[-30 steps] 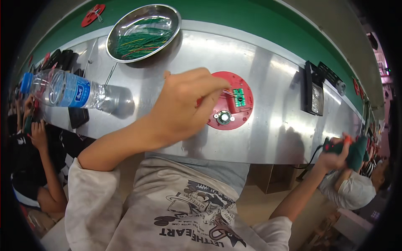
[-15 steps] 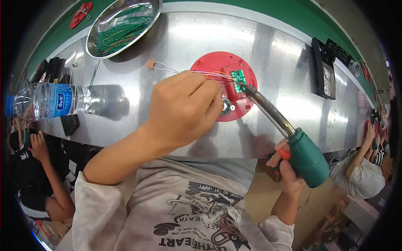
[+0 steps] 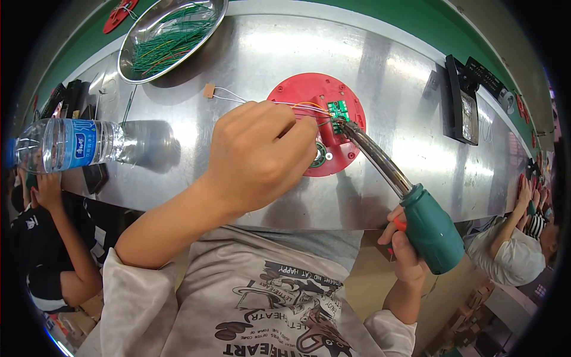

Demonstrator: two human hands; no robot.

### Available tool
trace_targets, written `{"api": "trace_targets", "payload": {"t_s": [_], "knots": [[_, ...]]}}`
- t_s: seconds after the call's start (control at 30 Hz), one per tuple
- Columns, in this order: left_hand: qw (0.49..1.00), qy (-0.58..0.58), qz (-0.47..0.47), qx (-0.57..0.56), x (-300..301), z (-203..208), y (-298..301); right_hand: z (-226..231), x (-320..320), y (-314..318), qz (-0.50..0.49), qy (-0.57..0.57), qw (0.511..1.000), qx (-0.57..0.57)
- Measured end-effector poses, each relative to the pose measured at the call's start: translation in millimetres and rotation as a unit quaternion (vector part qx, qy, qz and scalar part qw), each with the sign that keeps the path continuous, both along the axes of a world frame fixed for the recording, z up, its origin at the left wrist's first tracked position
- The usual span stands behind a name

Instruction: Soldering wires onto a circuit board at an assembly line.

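A red round plastic housing point(image 3: 285, 86) lies on the metal table, with a small green circuit board point(image 3: 337, 108) on it. My right hand point(image 3: 407, 247) grips a soldering iron point(image 3: 434, 229) by its green handle, fingers by the red trigger. The iron's tip meets the board's lower part. My left hand point(image 3: 262, 157), closed in a pinch, holds a thin green wire point(image 3: 324, 122) toward the same spot; its fingertips are partly hidden. Orange and white wires point(image 3: 309, 107) run from the board behind that hand. Below the board, a round speaker-like part point(image 3: 322, 154) is partly covered by the hand.
A steel bowl point(image 3: 123, 56) of cut green wires stands at the far left. Nearer lies a water bottle point(image 3: 83, 143). A small brown piece point(image 3: 209, 90) ends the white wires. At right is a black open box point(image 3: 455, 101). Other people work at both sides.
The view has shifted slightly. The soldering iron's handle sits a little lower and its tip stays at the board. My left hand keeps its pinch beside the board.
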State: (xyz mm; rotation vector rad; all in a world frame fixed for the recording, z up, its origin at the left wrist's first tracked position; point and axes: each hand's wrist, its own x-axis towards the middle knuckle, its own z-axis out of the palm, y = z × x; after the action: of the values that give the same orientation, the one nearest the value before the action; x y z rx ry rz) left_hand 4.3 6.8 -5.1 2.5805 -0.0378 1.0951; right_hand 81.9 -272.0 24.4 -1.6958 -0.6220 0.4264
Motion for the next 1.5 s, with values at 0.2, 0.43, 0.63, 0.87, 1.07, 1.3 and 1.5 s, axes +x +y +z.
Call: {"api": "trace_targets", "payload": {"t_s": [0.2,0.43,0.63,0.87,1.07,1.3,1.5], "knots": [[0.999,0.042,-0.007,-0.005,-4.3,6.3,0.5,7.4,0.6,3.5,0.004,0.053,0.998,-0.017],[0.999,0.041,-0.003,-0.004,-3.9,4.7,0.6,3.7,10.4,3.6,0.014,0.08,0.996,0.048],[1.0,-0.002,0.004,-0.005,-0.7,-1.6,0.8,-11.4,16.5,-1.7,0.018,0.061,0.986,0.155],[1.0,0.004,0.005,-0.007,-1.4,-0.5,0.5,-15.4,18.7,-5.0,0.028,0.077,0.984,0.158],[1.0,0.005,0.006,-0.01,-1.4,1.3,1.2,-18.5,10.3,-4.8,0.055,0.032,0.994,0.088],[1.0,0.006,0.001,-0.017,-1.7,1.0,0.7,-20.4,9.7,-5.9,0.052,0.035,0.992,0.111],[1.0,0.011,0.011,-0.02,-1.9,0.7,0.7,-16.3,8.5,-2.3,0.062,0.025,0.995,0.068]]}}
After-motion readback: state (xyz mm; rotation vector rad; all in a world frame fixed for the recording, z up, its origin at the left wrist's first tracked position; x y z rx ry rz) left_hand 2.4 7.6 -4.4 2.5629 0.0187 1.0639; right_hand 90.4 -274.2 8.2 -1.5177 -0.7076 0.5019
